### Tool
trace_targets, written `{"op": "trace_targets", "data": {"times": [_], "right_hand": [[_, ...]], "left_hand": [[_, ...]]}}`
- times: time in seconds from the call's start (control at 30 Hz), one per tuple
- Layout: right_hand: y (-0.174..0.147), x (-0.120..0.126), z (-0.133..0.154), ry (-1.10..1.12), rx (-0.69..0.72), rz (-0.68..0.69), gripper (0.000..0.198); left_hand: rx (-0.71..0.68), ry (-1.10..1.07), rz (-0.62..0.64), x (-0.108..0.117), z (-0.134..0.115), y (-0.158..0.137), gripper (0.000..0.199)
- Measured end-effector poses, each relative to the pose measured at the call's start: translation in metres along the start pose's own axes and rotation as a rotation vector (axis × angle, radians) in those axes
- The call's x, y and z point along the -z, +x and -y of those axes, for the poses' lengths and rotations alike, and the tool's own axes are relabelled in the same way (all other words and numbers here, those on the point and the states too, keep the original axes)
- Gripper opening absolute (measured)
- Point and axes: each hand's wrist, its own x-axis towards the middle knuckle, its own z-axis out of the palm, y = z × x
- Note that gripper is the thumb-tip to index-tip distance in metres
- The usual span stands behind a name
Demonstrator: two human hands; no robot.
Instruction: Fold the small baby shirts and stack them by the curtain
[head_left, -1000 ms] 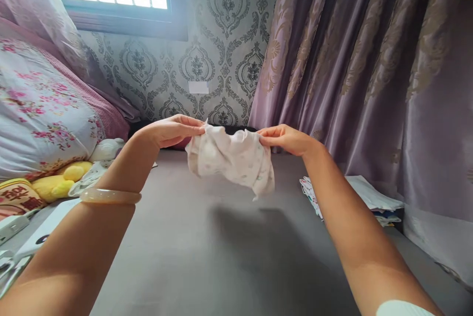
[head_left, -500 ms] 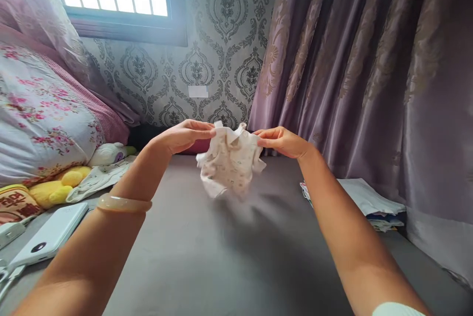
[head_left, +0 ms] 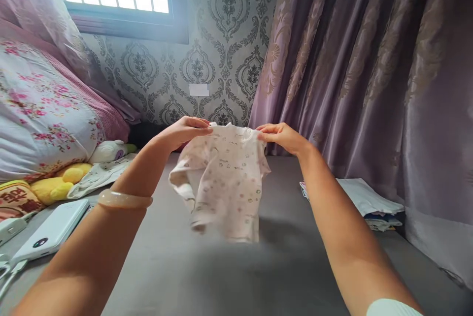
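Note:
A small white long-sleeved shirt (head_left: 232, 173) with a scattered print hangs in the air between my hands. My left hand (head_left: 188, 129) pinches it at the left shoulder, beside the neckline. At the opposite shoulder, my right hand (head_left: 283, 136) grips the cloth between thumb and fingers. One sleeve swings out to the left, and the lower hem is blurred by motion. The shirt's shadow falls on the grey sheet (head_left: 166, 267) underneath.
On the left lie a floral pillow (head_left: 48, 114), yellow plush toy (head_left: 72, 173), printed cloth (head_left: 98, 175) and white power bank (head_left: 53, 230) with cables. Folded clothes (head_left: 369, 198) are stacked at right, before purple curtains (head_left: 332, 70). A patterned wall (head_left: 229, 60) stands behind.
The shirt was bunched up and short half a second ago; now its body has dropped open and hangs at length, with a sleeve flung left. Both hands keep their hold, almost unmoved.

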Motion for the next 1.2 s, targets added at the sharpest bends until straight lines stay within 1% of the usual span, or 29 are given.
{"op": "trace_targets", "data": {"times": [0.07,0.1,0.23,0.33,0.4,0.47,0.53,0.6,0.67,0.73,0.8,0.83,0.93,1.0,1.07,1.13,1.2], "right_hand": [[0.000,0.001,-0.005,0.030,0.010,0.064,0.044],[0.001,0.001,-0.009,0.008,0.008,0.038,0.043],[0.007,0.000,-0.025,-0.134,0.034,-0.208,0.032],[0.011,-0.001,-0.029,-0.170,0.041,-0.232,0.028],[0.012,-0.001,-0.027,-0.162,0.032,-0.243,0.030],[0.012,-0.001,-0.023,-0.102,0.041,-0.284,0.033],[0.011,-0.001,-0.019,0.010,0.059,-0.304,0.039],[0.009,-0.003,-0.018,0.086,0.052,-0.253,0.045],[0.007,-0.006,-0.020,0.051,0.023,-0.178,0.046],[0.005,-0.009,-0.024,0.015,0.014,-0.152,0.045],[0.006,-0.011,-0.028,0.053,0.016,-0.198,0.046],[0.006,-0.011,-0.031,0.080,0.013,-0.235,0.048],[0.010,-0.010,-0.038,0.085,-0.015,-0.328,0.051],[0.011,-0.009,-0.042,0.044,-0.014,-0.362,0.052],[0.012,-0.011,-0.046,-0.049,-0.011,-0.396,0.051],[0.012,-0.013,-0.048,-0.212,-0.008,-0.453,0.046],[0.011,-0.018,-0.048,-0.394,0.025,-0.518,0.041]], "left_hand": [[0.031,-0.093,0.061,0.003,0.007,-0.001,0.045],[0.046,-0.087,0.065,0.004,0.012,-0.001,0.045],[0.103,0.084,-0.078,0.007,0.029,0.001,0.037],[0.118,0.097,-0.126,0.007,0.031,0.002,0.039],[0.082,0.103,-0.133,0.007,0.026,0.002,0.042],[-0.017,0.067,-0.166,0.006,0.021,0.001,0.045],[-0.125,-0.006,-0.208,0.004,0.018,0.001,0.047],[-0.177,0.001,-0.193,0.002,0.019,0.002,0.043],[-0.178,0.136,-0.182,-0.001,0.025,0.004,0.033],[-0.178,0.268,-0.245,-0.003,0.032,0.006,0.024],[-0.180,0.296,-0.325,-0.004,0.038,0.007,0.023],[-0.173,0.282,-0.336,-0.003,0.039,0.008,0.025],[-0.118,0.183,-0.297,-0.003,0.041,0.008,0.036],[-0.073,0.087,-0.255,-0.005,0.041,0.009,0.041],[-0.048,0.015,-0.223,-0.008,0.044,0.009,0.043],[-0.051,-0.001,-0.226,-0.012,0.047,0.011,0.043],[-0.053,0.039,-0.259,-0.015,0.051,0.012,0.042]]}}
